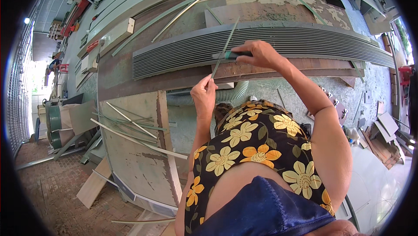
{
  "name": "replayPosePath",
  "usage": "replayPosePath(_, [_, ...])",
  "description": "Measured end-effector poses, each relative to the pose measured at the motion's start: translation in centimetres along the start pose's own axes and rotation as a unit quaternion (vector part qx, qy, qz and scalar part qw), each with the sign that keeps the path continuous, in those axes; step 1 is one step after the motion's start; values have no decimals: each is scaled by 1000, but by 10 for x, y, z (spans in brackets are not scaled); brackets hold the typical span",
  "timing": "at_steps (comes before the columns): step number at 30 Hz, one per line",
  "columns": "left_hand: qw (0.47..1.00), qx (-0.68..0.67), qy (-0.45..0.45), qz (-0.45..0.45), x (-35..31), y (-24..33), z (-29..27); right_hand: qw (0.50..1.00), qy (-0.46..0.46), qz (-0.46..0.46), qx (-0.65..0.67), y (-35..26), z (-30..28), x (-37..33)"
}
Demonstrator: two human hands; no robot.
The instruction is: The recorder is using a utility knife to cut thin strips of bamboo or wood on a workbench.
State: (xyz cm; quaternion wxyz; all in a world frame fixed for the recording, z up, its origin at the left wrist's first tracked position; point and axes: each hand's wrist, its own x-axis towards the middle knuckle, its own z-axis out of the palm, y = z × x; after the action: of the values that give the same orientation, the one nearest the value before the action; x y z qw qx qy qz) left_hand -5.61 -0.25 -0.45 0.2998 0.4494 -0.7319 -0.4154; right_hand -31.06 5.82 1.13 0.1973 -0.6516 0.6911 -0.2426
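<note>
My left hand [203,93] pinches the near end of a thin grey-green strip [232,31]. The strip slants up and away to the right, over a long grey ribbed panel [174,55] on the workbench. In my right hand [262,55] is a utility knife with a dark and teal handle [239,54]. Its blade points left and crosses the strip about halfway along; whether it touches the strip or lies just beside it, I cannot tell. My left hand is in front of the bench's near edge, while my right hand is above the panel.
More thin strips [130,120] lie on a worn side table [135,157] at the left. A ribbed grey hose [226,95] runs under the bench. Board offcuts [385,127] are piled on the floor at right. Far left, a person [54,64] is in the background.
</note>
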Motion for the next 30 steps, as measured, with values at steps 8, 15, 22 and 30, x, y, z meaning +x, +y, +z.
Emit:
replayPosePath(8, [1000,12,18,7,-4,4,-14,981,144,128,-16,79,-21,11])
replayPosePath(15, [999,24,19,29,-7,-4,-12,997,38,-42,62,17,6,-2])
replayPosePath(22, [999,30,19,11,-12,0,-10,992,87,77,56,35,-8,3])
replayPosePath(30, [999,42,13,21,-11,5,-19,979,151,132,45,75,-8,16])
